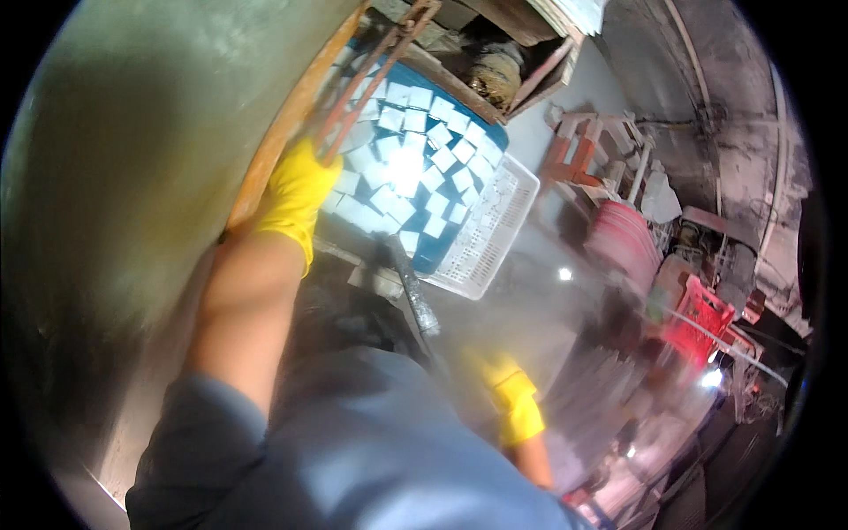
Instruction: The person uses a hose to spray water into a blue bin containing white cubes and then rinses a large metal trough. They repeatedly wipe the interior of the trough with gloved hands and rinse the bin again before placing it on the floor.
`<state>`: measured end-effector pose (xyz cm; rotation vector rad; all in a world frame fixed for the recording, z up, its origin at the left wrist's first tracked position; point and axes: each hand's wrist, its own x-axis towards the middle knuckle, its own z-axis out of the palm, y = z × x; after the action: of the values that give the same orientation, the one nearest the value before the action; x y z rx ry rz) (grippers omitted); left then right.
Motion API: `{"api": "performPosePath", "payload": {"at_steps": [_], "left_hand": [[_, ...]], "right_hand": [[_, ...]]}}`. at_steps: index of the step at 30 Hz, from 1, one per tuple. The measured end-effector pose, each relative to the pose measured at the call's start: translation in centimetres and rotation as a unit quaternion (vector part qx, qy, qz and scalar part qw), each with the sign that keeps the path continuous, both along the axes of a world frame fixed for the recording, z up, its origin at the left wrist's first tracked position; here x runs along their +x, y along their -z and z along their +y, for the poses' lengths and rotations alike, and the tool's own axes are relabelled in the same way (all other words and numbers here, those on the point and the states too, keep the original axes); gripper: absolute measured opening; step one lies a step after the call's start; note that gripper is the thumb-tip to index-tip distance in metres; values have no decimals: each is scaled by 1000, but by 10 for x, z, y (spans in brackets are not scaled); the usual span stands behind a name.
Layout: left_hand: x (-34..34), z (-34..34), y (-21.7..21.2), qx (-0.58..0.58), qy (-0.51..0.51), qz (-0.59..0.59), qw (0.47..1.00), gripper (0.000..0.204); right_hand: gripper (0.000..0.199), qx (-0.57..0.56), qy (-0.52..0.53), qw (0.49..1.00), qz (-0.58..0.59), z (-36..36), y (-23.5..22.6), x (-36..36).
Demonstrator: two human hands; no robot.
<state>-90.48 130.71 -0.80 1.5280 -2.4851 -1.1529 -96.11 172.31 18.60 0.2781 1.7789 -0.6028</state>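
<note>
Evidently, my right hand (505, 396), lower centre, is too blurred to tell its grip; my left hand (303, 184), upper left, is closed around one rusty two-barred tool (365, 93) crossing before one blue tray (430, 256). White tiles (439, 135) there overlap, uncountable; one white basket (495, 238) sits beyond, one red crate (698, 322) far right.

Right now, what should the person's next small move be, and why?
Probably bring the yellow-gloved right hand toward the flat white square pieces on the blue tray: it is apart from them, though blurred, while the yellow-gloved left hand seems busy gripping slim reddish metal bars.
</note>
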Motion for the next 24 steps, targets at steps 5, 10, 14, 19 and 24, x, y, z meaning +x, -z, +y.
{"api": "performPosePath", "payload": {"at_steps": [5, 10, 14, 19, 24], "left_hand": [[6, -2, 30, -24, 2, -49, 999, 59], [3, -4, 10, 40, -8, 12, 999, 58], [-5, 0, -10, 59, -6, 40, 997, 46], [-2, -3, 7, 54, 7, 40, 998, 47], [2, -1, 6, 26, 5, 44, 999, 49]], "right_hand": [[45, -25, 59, 998, -8, 4, 0, 6], [41, -48, 245, 968, 11, 53, 45, 36], [37, -58, 281, 954, 82, 62, 64, 44], [38, -29, 261, 957, 126, 73, 86, 60], [41, 10, 293, 949, 119, 68, 87, 52]]}}
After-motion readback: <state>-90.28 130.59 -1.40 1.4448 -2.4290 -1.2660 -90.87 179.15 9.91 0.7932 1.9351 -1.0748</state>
